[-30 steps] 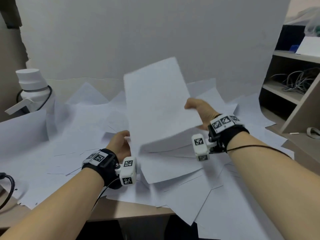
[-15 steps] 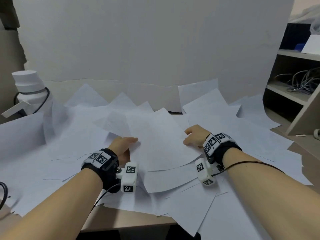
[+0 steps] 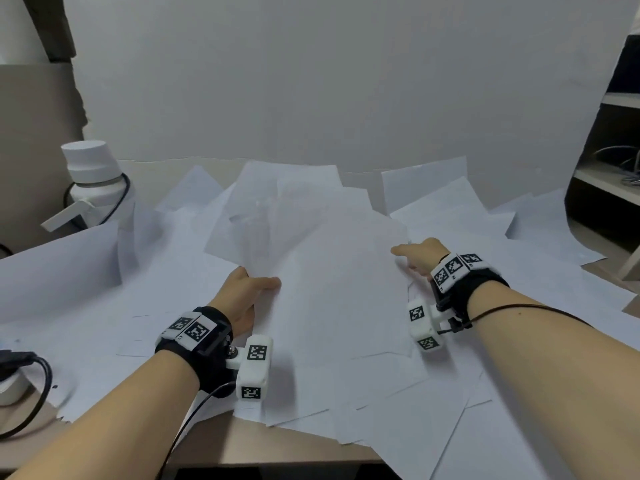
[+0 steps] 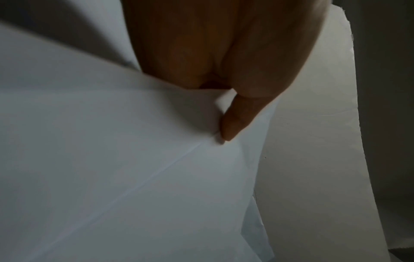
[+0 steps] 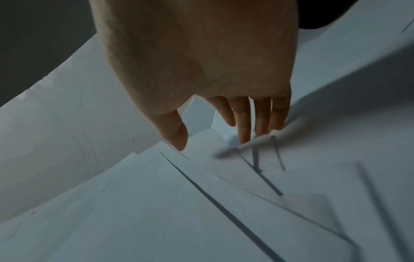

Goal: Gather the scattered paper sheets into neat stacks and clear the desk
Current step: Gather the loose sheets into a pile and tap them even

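Note:
Several white paper sheets point(image 3: 450, 216) lie scattered and overlapping across the desk. One top sheet point(image 3: 332, 292) lies flat in the middle between my hands. My left hand point(image 3: 258, 284) grips its left edge. The thumb point(image 4: 235, 120) presses on top of the sheet point(image 4: 134, 159), and the fingers are hidden under it. My right hand point(image 3: 408, 258) rests at the sheet's right edge. Its fingers point(image 5: 244, 127) point straight down onto the edges of the loose sheets point(image 5: 201, 203) and hold nothing.
A white bottle point(image 3: 93, 174) stands at the back left, partly behind a raised sheet. A black cable point(image 3: 38, 393) lies at the front left. A shelf unit point(image 3: 609, 188) stands to the right and a white board point(image 3: 311, 81) behind. Sheets overhang the desk's front edge point(image 3: 225, 441).
The sheet that both hands held up in the air now lies flat on the pile. My right hand has let go of it and shifted to its right edge.

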Available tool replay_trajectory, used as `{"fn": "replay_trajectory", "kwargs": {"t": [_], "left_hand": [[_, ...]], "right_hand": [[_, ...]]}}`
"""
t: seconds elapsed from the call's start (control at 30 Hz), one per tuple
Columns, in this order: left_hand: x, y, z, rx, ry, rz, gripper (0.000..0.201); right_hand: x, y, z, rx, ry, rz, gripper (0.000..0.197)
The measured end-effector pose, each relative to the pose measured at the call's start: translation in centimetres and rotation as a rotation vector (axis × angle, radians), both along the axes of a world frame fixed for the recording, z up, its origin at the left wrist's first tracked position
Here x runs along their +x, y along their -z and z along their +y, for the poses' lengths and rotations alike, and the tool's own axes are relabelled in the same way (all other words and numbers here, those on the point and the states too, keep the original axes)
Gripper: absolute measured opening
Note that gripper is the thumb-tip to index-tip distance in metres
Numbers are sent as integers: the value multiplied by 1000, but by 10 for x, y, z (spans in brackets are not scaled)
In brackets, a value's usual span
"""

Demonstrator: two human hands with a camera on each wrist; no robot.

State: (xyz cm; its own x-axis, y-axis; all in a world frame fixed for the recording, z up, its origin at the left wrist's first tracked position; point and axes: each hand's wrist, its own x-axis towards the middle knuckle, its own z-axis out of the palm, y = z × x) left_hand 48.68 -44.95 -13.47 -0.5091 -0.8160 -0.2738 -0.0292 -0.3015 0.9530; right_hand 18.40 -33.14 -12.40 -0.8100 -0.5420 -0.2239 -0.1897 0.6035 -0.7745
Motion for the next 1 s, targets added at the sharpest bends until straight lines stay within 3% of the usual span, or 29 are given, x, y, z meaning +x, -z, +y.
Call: {"fn": "replay_trajectory", "kwargs": {"t": [0.13,0.23,0.33,0.43,0.63,0.7,0.8,0.87,0.93,1.0], "left_hand": [[5,5,-17,27,37,-15,36],[6,5,-22,-8,132,-108,35],[1,9,-26,-34,196,-191,56],[-4,12,-27,-96,176,-222,31],[-2,10,-25,-34,87,-128,14],[-1,8,-24,-11,71,-102,34],[-6,16,-34,-3,120,-151,101],[-13,34,-50,-30,163,-248,114],[-16,33,-50,-49,182,-307,104],[-17,22,-43,-71,181,-309,76]], "right_hand": [[-1,-2,-14,-102,30,88,4],[0,-4,-25,-258,38,176,10],[4,-3,-35,-334,41,219,16],[10,0,-41,-359,64,264,17],[4,-1,-33,-365,104,224,24],[4,-1,-32,-358,47,206,23],[11,-2,-34,-394,-53,207,16],[19,-2,-37,-394,-127,195,16],[25,2,-40,-359,-176,177,22],[28,4,-41,-325,-172,132,25]]}}
